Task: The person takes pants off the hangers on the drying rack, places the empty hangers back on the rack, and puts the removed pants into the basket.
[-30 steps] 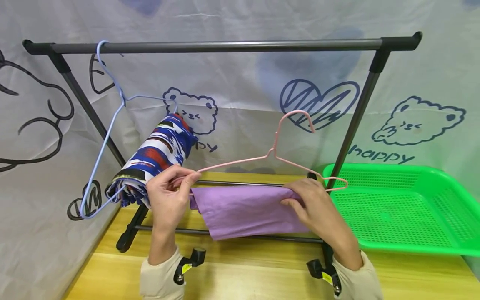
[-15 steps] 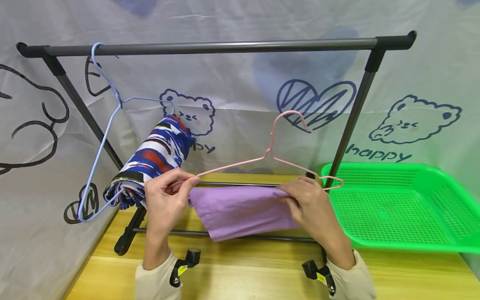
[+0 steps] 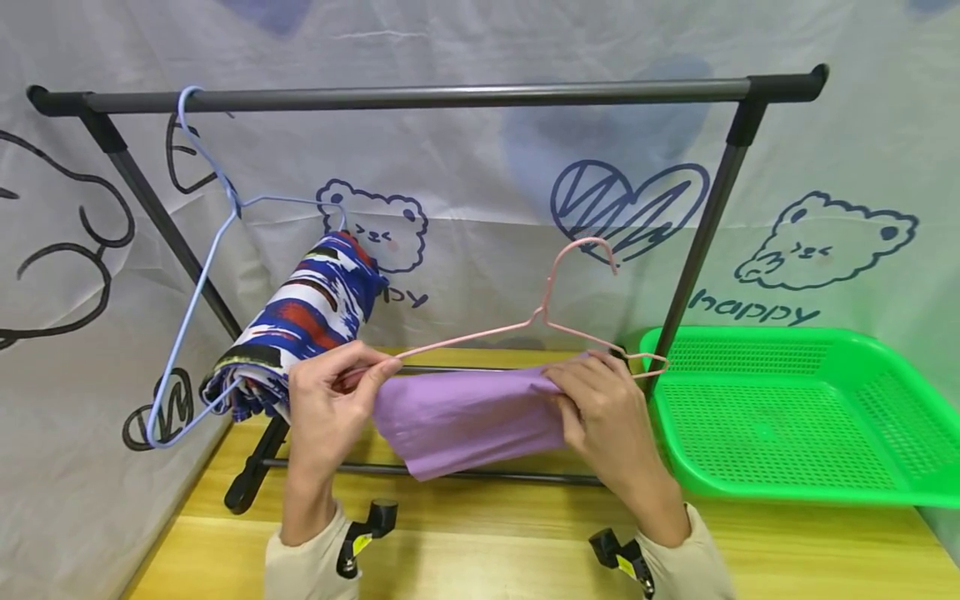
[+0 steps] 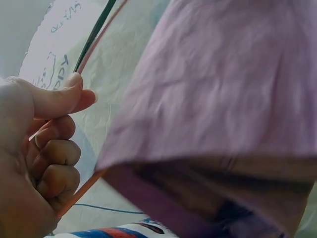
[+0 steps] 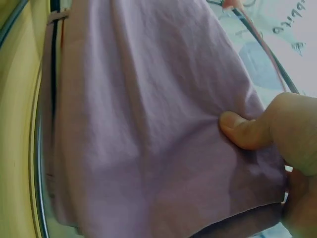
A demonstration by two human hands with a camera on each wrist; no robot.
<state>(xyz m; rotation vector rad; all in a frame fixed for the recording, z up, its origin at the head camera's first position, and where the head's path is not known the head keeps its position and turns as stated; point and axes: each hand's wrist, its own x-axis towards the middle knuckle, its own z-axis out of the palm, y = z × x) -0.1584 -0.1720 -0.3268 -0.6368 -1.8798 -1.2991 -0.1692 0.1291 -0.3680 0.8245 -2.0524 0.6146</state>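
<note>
Purple cloth [image 3: 465,421] is pinched between the right fingers [image 3: 579,382].

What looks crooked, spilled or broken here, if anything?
I see nothing spilled or broken. The purple cloth on the pink hanger looks a bit crooked: its lower edge slants where the right hand pulls it sideways.

Behind the rack [image 3: 450,96] hangs a pale, creased sheet [image 3: 465,167], patterned with blue-lined bear faces [image 3: 840,242], a scribbled heart [image 3: 630,210] and the word "happy" [image 3: 753,308]. To the rack's left, the sheet carries bolder black curves [image 3: 108,287]. Beneath the rack lies a yellow wood-grain worktop [image 3: 480,542], softly shining in front of it. Right of the rack, a greenish tint [image 3: 877,312] colours the sheet.
</note>
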